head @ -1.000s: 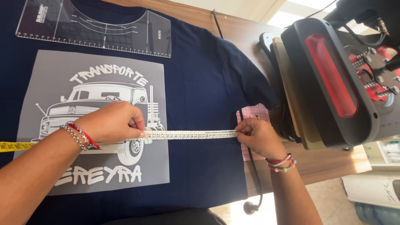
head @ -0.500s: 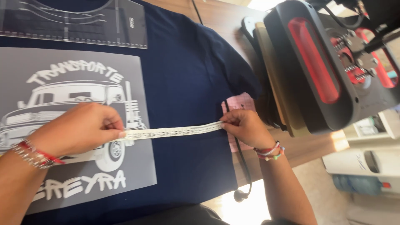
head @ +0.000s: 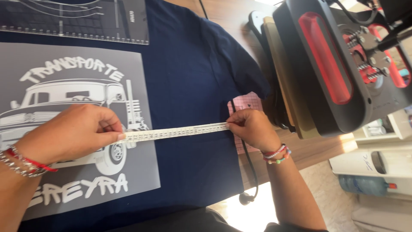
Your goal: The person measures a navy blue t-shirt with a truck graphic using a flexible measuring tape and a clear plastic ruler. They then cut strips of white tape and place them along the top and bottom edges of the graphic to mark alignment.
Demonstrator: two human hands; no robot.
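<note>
At the lower left of the frame, one left hand (head: 73, 133) pinches one end of a single measuring tape (head: 176, 131) between thumb and fingertips, over one grey transfer sheet (head: 137, 86) printed with a white truck. The pale, finely marked tape runs taut across one navy T-shirt (head: 193, 77) at mid-frame. The right hand (head: 251, 128) pinches its other end at the shirt's edge. One black heat press (head: 334, 64) stands at upper right.

Grey rectangular transfer sheet (head: 77, 129) with white truck graphic, flat on navy shirt (head: 193, 86).
</note>
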